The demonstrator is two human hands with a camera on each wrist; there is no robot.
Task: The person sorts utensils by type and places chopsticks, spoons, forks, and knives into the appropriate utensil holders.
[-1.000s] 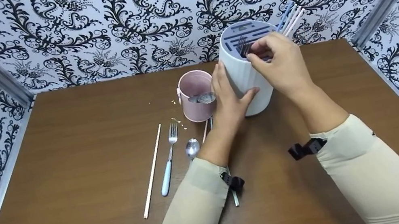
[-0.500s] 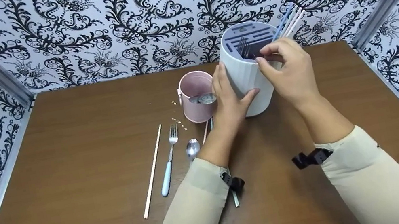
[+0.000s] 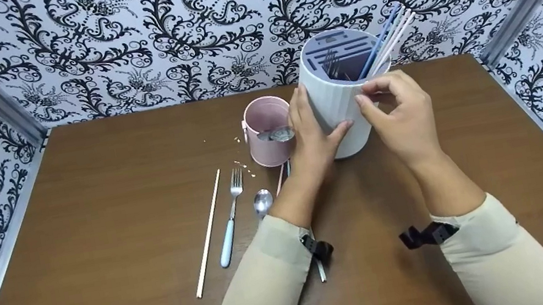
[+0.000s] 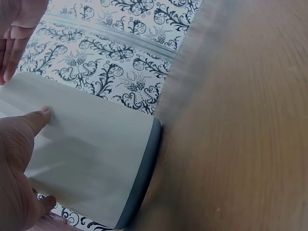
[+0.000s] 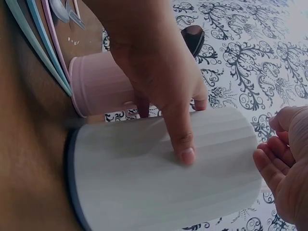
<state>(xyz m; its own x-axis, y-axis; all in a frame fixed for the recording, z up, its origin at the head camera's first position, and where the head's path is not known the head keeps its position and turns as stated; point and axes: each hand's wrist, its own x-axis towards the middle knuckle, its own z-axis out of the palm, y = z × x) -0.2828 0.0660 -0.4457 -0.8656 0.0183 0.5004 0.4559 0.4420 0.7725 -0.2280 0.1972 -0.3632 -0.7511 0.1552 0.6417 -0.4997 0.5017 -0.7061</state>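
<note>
My left hand [image 3: 310, 134] grips the side of a tall white utensil holder [image 3: 334, 113], thumb and fingers spread around its wall; the thumb shows on the wall in the right wrist view. The holder has a blue-grey slotted top. Blue and white chopsticks [image 3: 386, 43] lean out of its right side, and a fork [image 3: 330, 62] stands tines up in the front compartment. Just outside the front rim is my right hand [image 3: 404, 115], fingers loosely bent. In the right wrist view, nothing shows between the fingers of that right hand [image 5: 286, 166].
Left of the holder stands a pink cup [image 3: 265, 150] with a spoon's bowl [image 3: 279, 134] above its rim. On the brown table [image 3: 112, 231] lie a pale chopstick [image 3: 208, 233], a blue-handled fork [image 3: 230, 221] and a spoon [image 3: 262, 201]. More chopsticks [image 5: 41, 48] are partly under the left forearm.
My right hand has moved from over the holder's opening down and toward me, outside the front rim, uncovering the chopsticks and the front compartment. The left hand stays on the holder.
</note>
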